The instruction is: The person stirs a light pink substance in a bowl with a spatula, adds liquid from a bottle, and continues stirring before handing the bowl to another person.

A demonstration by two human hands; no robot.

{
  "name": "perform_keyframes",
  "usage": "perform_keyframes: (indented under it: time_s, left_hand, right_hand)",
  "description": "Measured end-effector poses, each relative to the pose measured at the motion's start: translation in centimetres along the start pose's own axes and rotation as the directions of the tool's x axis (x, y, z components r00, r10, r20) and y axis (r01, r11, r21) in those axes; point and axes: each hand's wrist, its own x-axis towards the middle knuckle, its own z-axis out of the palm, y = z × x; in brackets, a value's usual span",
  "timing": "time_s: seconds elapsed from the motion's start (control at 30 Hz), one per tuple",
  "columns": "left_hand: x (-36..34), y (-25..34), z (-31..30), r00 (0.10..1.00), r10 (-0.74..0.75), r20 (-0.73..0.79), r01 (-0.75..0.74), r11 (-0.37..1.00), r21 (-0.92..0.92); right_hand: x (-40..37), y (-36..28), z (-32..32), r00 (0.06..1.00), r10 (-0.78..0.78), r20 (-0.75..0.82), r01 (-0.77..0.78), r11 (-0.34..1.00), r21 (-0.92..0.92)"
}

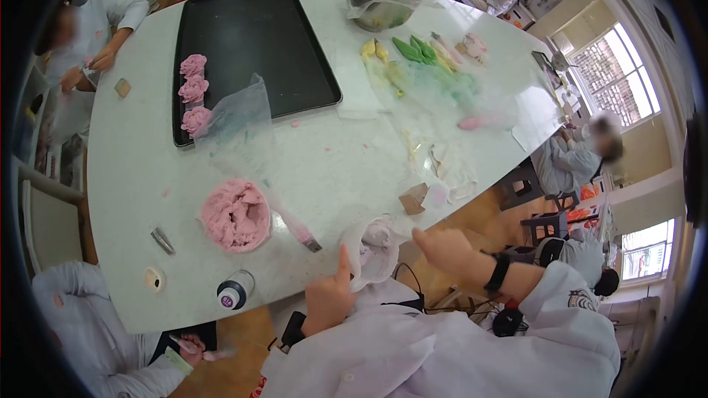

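My left hand (328, 296) is at the near edge of the table, its index finger laid up along the side of a whitish, translucent bowl (357, 250) and its other fingers curled. Pale pinkish cream (378, 239) lies inside the bowl. Just right of the rim, my right hand (448, 252) is closed with the thumb side toward the bowl; what it holds is hidden. Left of the bowl lies a piping bag (293, 227) with pink cream and a metal tip. A mound of pink cream (234, 215) sits farther left.
A black tray (254, 44) carries pink cream flowers (193, 89). Near me are a small bottle (237, 289), a metal nozzle (162, 240) and a tan block (414, 198). Coloured piping bags (417, 51) and a plastic-covered metal bowl (380, 11) stand beyond. People sit around the table.
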Motion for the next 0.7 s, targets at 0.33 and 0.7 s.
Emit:
perform_keyframes:
  time_s: [0.33, 0.7]
  left_hand:
    - [1.8, -0.7, -0.5, 0.975, 0.206, -0.079, -0.203, 0.978, 0.041]
    - [1.8, -0.8, -1.3, 0.987, 0.16, -0.024, -0.158, 0.985, 0.066]
  right_hand:
    - [3.2, -1.8, -4.6, 0.628, -0.368, 0.686, -0.542, 0.426, 0.725]
    - [4.5, 1.1, -5.8, 0.75, -0.612, -0.25, 0.43, 0.739, -0.519]
